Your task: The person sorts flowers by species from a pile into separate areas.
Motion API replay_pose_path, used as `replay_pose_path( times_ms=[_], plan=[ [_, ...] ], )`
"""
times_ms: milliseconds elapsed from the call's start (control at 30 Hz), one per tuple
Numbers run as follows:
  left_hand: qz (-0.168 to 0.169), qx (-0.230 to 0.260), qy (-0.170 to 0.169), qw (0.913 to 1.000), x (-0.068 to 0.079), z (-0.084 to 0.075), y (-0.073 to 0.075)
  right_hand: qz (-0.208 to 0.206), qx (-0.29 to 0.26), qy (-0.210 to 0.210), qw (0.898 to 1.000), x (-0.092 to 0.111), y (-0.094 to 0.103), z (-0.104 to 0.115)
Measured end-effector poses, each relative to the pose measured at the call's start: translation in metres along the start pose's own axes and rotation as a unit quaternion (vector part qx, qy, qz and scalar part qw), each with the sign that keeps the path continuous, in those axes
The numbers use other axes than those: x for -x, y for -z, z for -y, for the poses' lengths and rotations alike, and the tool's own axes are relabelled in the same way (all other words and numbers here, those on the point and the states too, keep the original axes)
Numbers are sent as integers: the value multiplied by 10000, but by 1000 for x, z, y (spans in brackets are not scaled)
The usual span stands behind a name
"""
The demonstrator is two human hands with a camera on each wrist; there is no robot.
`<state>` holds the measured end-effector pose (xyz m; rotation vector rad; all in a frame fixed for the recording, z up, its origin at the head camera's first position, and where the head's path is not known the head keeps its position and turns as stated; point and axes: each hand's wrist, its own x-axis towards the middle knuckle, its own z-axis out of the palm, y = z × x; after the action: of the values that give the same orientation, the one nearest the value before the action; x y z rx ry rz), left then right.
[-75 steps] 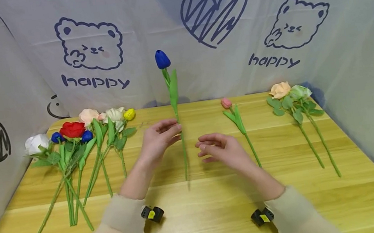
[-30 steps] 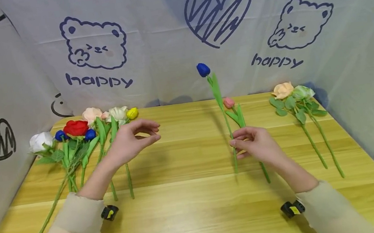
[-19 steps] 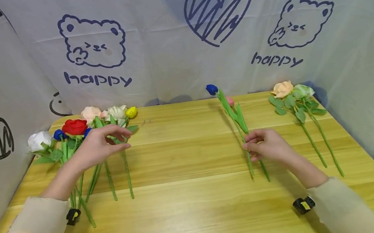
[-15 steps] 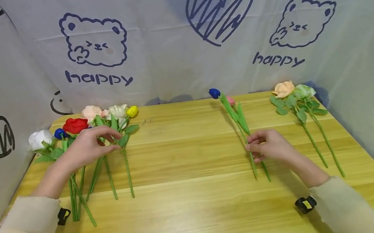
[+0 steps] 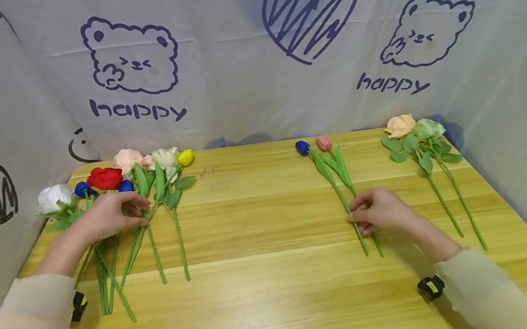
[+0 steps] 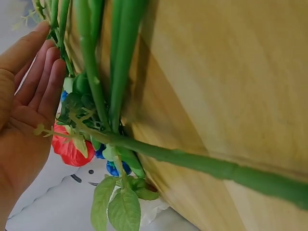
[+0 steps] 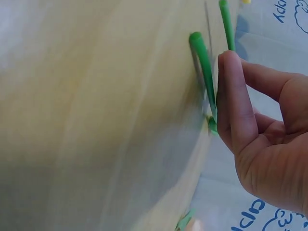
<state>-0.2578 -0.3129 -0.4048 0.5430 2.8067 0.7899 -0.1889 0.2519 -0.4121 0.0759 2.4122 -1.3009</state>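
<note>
Pinching the blue tulip [image 5: 324,169] low on its stem, your right hand [image 5: 378,210] holds it just beside the pink tulip [image 5: 342,168], its bloom toward the far edge of the table [image 5: 281,295] and its stem end toward the near one. Both lie right of the middle, well apart from the peach rose [image 5: 400,125] and green rose [image 5: 429,129] by the right edge. You cannot tell from these views whether the blue stem rests fully on the table.

The step in hand looks like settling that stem. To do it well, let the two tulips lie side by side, not crossed, then part your fingers and lift straight up so neither gets dragged.

Your right forearm [image 5: 428,240] reaches in from the near right corner, thumb toward the left edge. Your left hand [image 5: 109,215] is over the crowded stems [image 6: 126,48] near the left edge, close to the red rose [image 5: 105,178], back upward, fingers extended with a gap to the thumb. It seems to grip nothing; whether it touches a stem is unclear. Since they cross, pinching one alone would be wise.
</note>
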Motion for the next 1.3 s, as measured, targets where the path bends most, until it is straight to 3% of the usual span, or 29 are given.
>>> replay_pose_path(
  times_ms=[267,833,1300],
  plan=[
    [62,37,14,10000,-1,2,-4,85,184,69,9998,0,-3,-2],
    [379,729,427,9957,-5,-1,-8,2,128,205,9997,1,-3,-5],
    [275,782,446,9956,-4,1,-8,-35,118,105,9999,3,-3,-2]
  ],
)
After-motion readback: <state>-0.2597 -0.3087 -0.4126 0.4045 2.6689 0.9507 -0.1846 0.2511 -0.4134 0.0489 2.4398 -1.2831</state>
